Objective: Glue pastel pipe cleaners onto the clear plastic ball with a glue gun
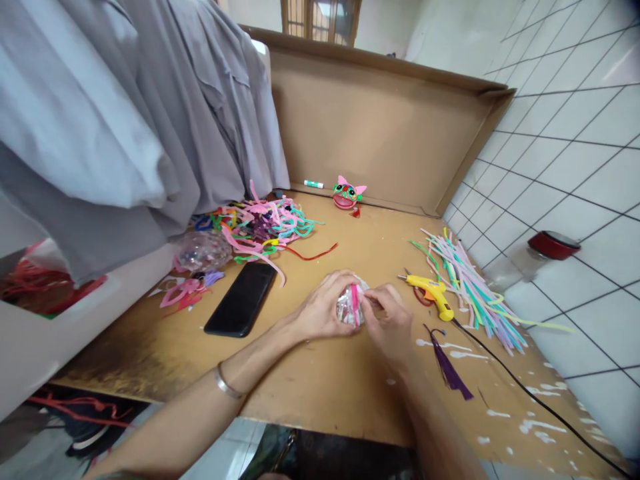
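Note:
My left hand (327, 310) is wrapped round a small, shiny, clear plastic ball (345, 308) at the middle of the table. A bright pink strip (355, 305) runs down over the ball. My right hand (389, 317) is closed at the ball's right side, its thumb and forefinger pinched together by the strip. A pale bit shows at those fingertips, but its kind is too small to tell. To the right of the hands lie a yellow glue gun (434, 293) and a dark purple tassel (450, 370).
Pipe cleaners lie in a bundle (475, 287) on the right and a tangled heap (270, 223) at the back left. A black phone (241, 300) rests left of my hands. A pink animal-face ornament (346, 193) and a glue stick (313, 184) are by the cardboard wall (380, 127). Grey cloth (150, 113) hangs left.

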A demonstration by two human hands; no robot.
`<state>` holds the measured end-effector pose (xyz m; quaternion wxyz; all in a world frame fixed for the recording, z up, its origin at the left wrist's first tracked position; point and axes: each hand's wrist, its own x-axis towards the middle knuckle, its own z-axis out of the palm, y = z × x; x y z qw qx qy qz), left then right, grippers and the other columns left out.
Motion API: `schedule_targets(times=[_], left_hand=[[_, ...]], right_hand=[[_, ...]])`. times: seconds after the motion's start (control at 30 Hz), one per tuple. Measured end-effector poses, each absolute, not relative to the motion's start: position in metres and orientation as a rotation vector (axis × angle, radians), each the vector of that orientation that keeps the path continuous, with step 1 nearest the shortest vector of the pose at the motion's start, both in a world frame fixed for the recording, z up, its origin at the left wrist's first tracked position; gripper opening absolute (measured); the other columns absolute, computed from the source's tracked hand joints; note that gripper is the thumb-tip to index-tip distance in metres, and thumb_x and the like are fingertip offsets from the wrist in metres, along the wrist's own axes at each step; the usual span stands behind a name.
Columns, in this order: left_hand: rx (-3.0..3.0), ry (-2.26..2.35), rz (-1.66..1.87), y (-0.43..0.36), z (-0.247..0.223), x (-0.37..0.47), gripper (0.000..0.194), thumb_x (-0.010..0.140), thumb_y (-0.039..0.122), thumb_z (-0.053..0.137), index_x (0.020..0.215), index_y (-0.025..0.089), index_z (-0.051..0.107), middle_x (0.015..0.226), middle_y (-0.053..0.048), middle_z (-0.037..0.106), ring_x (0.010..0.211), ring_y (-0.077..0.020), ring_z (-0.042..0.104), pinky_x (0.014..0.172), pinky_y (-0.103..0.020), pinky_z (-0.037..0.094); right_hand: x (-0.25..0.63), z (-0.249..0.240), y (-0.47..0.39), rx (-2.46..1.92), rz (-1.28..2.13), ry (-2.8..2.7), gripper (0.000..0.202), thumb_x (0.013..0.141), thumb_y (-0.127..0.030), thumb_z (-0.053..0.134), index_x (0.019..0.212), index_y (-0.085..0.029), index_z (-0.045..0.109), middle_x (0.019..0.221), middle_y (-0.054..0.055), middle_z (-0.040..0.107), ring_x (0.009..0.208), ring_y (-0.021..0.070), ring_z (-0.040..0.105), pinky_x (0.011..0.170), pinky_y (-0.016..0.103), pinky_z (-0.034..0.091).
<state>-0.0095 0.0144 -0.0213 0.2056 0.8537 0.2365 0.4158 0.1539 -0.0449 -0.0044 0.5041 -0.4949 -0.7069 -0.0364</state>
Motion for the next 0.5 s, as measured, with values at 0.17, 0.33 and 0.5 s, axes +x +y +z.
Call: schedule_targets(times=[0.17,0.33,0.5], left_hand=[[2.434,0.64,1.178,0.0129,-0.0221,-0.008,0.074,0.059,0.025,0.077,0.126,0.02,0.047,0.132,-0.017,0.056,0.123,-0.0328,0.055,0.104,-0.049,0.048],[2.453,0.626,1.215,0.0107,-0.0207,-0.0064,0.07,0.062,0.027,0.076,0.125,0.019,0.047,0.129,-0.016,0.058,0.121,-0.0319,0.057,0.102,-0.048,0.049],[2.476,0.635,1.204,0.0098,-0.0208,-0.0063,0.069,0.063,0.027,0.075,0.126,0.019,0.047,0.13,-0.017,0.057,0.122,-0.032,0.056,0.102,-0.048,0.05]], right_hand=[[0.1505,-0.0036,-0.0453,-1.21,-0.247,-1.701,0.014,0.088,-0.013,0.055,0.077,-0.021,0.056,0.069,-0.002,0.054,0.062,0.0115,0.052,0.058,0.024,0.041],[0.1476,-0.007,-0.0435,-1.218,-0.385,-1.702,0.022,0.086,-0.009,0.052,0.069,-0.022,0.046,0.064,-0.004,0.044,0.058,0.0113,0.045,0.055,0.026,0.034],[0.1463,-0.009,-0.0438,-1.197,-0.473,-1.71,0.023,0.086,-0.006,0.051,0.071,-0.023,0.044,0.066,-0.004,0.043,0.059,0.0118,0.044,0.055,0.026,0.032]])
